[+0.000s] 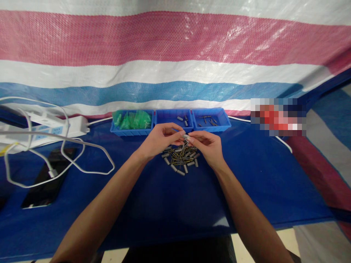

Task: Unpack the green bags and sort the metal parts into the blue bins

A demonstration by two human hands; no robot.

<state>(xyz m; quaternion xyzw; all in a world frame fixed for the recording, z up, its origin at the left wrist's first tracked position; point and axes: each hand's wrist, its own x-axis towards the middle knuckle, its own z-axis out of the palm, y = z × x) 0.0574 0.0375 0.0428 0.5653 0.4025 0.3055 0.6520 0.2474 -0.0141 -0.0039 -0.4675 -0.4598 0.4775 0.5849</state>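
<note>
Left hand (164,138) and right hand (208,146) pinch a small grey cylinder (186,136), presumably for fine control, loose-parts pile (181,159) at six o'clock.

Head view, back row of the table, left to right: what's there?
White power strip → blue bin with green plastic → middle blue bin with grey cylinders → right blue bin with thin metal pins → pixelated patch, contents unreadable.

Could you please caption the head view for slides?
Left hand and right hand hold a small piece near a pile.
</note>
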